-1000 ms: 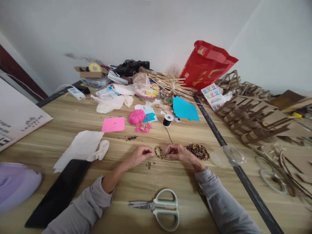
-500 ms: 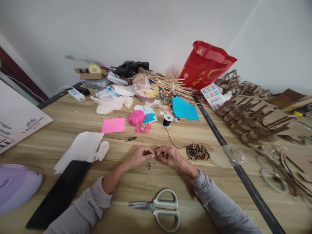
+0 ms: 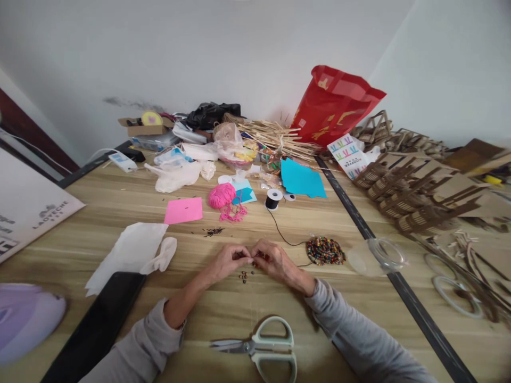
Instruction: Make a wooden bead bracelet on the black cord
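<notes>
My left hand (image 3: 230,260) and my right hand (image 3: 271,259) meet over the table, fingertips almost touching. Thumb and forefinger of the right pinch a thin black cord (image 3: 304,265) that runs to the coiled strand of multicoloured beads (image 3: 325,250) on the right. A bit of bead colour shows between the hands. The left hand's fingers are pressed together too; whatever they hold is too small to make out. Just below lie several loose brown and dark beads (image 3: 243,276). White-handled scissors (image 3: 275,348) rest nearer me, blades pointing left.
Beyond the hands stand a black cord spool (image 3: 273,199), pink yarn (image 3: 222,196), a pink card (image 3: 183,210) and short black pieces (image 3: 213,232). Woven baskets (image 3: 399,197) crowd the right. A black tablet-like slab (image 3: 107,314) and white paper (image 3: 128,252) lie left.
My two hands have come closer together, fingertips now nearly meeting. The small beaded piece that showed between them is mostly covered. The view has shifted slightly.
</notes>
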The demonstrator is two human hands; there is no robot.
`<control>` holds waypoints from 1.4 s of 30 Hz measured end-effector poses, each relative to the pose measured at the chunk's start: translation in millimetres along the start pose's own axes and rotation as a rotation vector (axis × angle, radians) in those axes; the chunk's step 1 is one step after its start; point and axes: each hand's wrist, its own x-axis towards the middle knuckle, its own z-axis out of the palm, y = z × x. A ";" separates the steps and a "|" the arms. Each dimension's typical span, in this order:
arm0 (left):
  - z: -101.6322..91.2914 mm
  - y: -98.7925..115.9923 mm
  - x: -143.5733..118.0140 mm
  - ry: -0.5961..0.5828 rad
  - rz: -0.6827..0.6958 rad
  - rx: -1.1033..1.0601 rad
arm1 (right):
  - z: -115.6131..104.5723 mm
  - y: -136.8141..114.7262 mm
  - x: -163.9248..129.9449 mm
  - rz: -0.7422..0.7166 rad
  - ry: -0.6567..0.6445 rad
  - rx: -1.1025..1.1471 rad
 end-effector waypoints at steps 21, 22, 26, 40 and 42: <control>10.8 -2.4 1.1 0.129 -0.047 -0.082 | 21.1 3.0 -7.2 -0.115 0.069 -0.195; 10.3 -1.9 1.5 0.124 -0.045 -0.074 | 21.3 3.5 -7.2 -0.112 0.072 -0.198; 6.8 2.2 2.5 0.093 -0.063 -0.062 | 21.4 5.9 -7.7 -0.114 0.081 -0.201; 2.5 7.0 2.7 0.099 -0.103 -0.009 | 19.6 8.0 -7.9 -0.107 0.149 -0.210; 2.2 6.1 2.3 0.095 -0.097 -0.024 | 20.6 9.7 -8.4 -0.093 0.173 -0.216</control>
